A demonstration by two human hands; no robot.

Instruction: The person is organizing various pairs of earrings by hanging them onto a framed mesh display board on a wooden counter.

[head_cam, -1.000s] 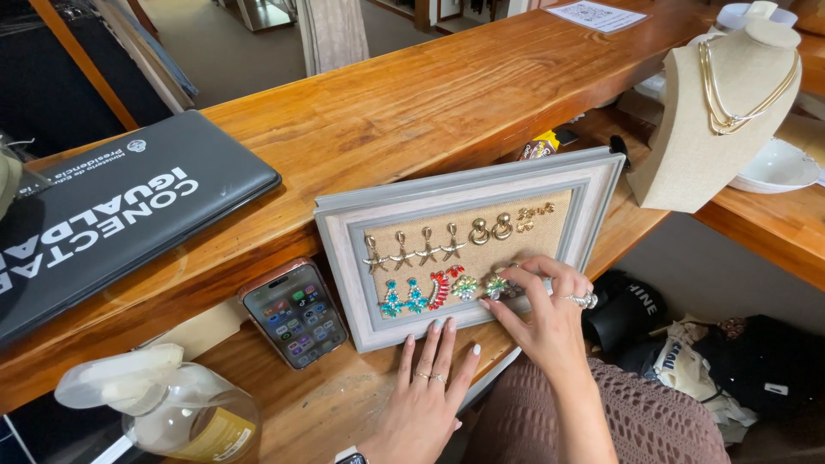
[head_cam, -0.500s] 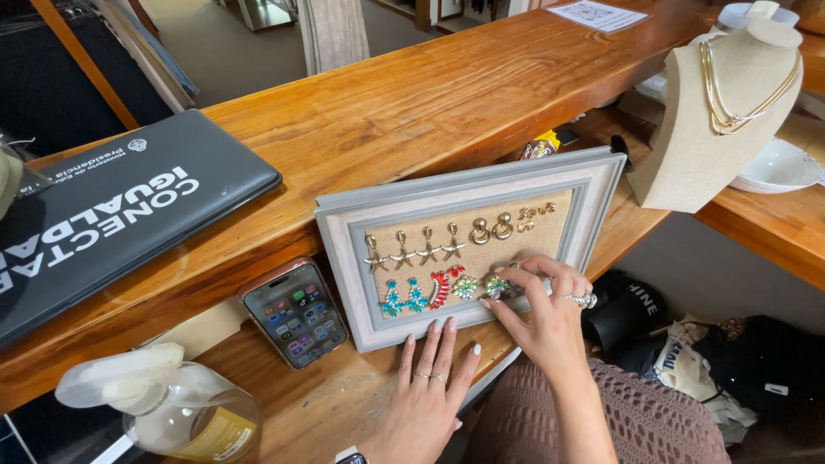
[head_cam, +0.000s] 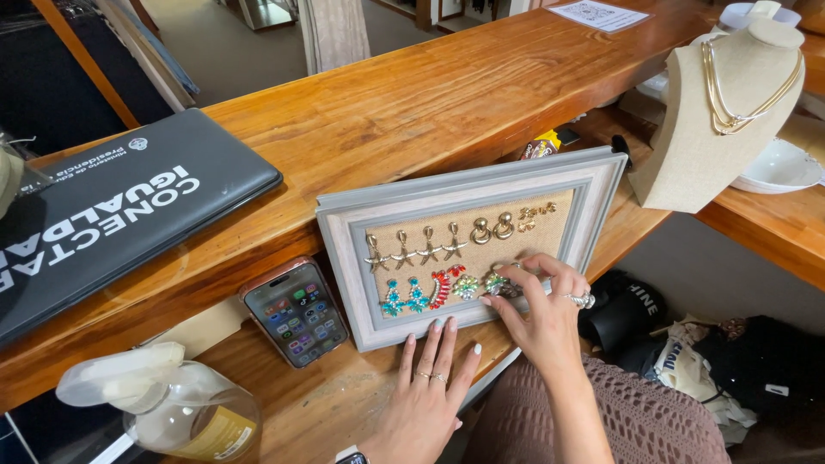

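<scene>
A pale grey wooden frame [head_cam: 468, 185] backs tan burlap with gold, turquoise, red and green earrings [head_cam: 443, 288]. The glossy wooden counter [head_cam: 412, 103] shows orange-brown grain; the closed laptop [head_cam: 112, 215] is black.

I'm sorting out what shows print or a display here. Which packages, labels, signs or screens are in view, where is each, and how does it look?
Phone: leaning beside the grey frame, lit screen of coloured icons.
Laptop: closed, far left on the upper counter, dark lid with white lettering.
Paper sheet: flat at the counter's far end, white, printed.
Bottle label: yellowish, on the clear bottle at bottom left.
Snack packet: behind the frame, yellow and dark.
</scene>
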